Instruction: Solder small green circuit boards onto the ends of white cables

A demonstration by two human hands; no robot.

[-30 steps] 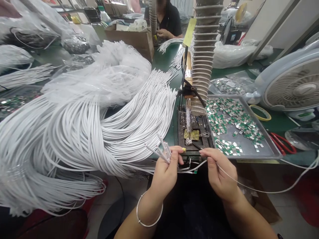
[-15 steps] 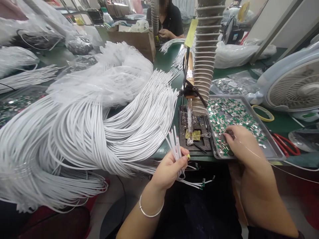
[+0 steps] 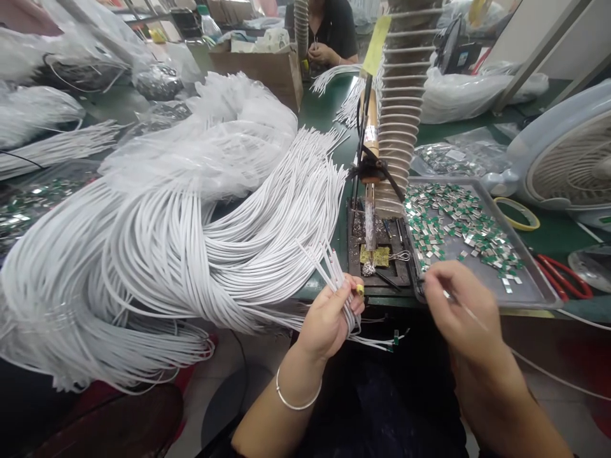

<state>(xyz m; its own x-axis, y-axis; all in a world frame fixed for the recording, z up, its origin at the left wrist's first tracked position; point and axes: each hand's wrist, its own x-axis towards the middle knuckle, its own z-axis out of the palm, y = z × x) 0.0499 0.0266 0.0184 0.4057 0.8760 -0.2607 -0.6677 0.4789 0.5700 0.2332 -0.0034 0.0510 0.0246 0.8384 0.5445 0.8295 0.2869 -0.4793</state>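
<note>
My left hand (image 3: 331, 315) is closed around a bunch of white cables (image 3: 329, 270), their stripped tips pointing up and away. A small yellow wrap (image 3: 359, 290) is on one of its fingers. Below that hand, several cable ends with green connector boards (image 3: 396, 337) stick out to the right. My right hand (image 3: 461, 302) is at the near-left edge of a grey metal tray (image 3: 529, 296), fingers pinched and partly blurred. A white strand runs across it; what the fingertips hold cannot be made out. Small green-and-silver connector boards (image 3: 496, 238) lie scattered in the tray.
A soldering iron (image 3: 370, 219) hangs tip-down over a dark stand (image 3: 356, 254), beside a ribbed hose (image 3: 401, 121). A big heap of white cables (image 3: 229, 254) covers the left. Red-handled pliers (image 3: 566, 277), yellow tape (image 3: 516, 214) and a fan (image 3: 573, 152) are right. Another person (image 3: 324, 38) sits opposite.
My right hand has drawn back from the boards in the tray to its near edge. My left hand keeps the cables, its fingers slightly shifted. The view has turned a little left.
</note>
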